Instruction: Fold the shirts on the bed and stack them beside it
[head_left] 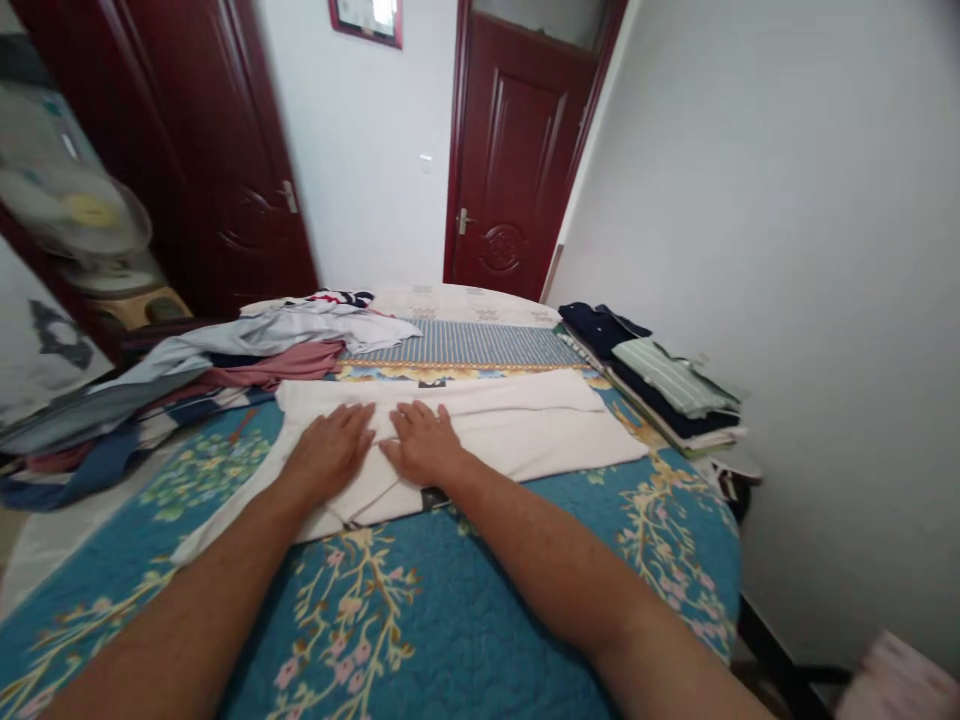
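- Step in hand, as a judgement: smoothed cream garment (525,440) out flat, probably partway through folding.
- Left hand (334,450): lay palm down on the cloth, fingers stretched and close together, gripped nothing visible.
- Right hand (424,440): rested just beside, palm down, fingers slightly apart, likewise without visible grip.
- Next move, judged: called for squaring up loose flap (238,502) beside left forearm (244,562) before any further fold; needed light pressure against fresh wrinkles.
- Garment position: lay crosswise on teal floral quilt (480,600), between loose clothes heap (262,335) on the left and folded clothes stack (675,390) on the right.
- Garment look: plain, soft-looking, mostly flat; showed long crease toward right end, diagonal fold below the palms, black patch (433,384) at far edge, second dark patch (433,497) at near edge. Exact type: could not tell.
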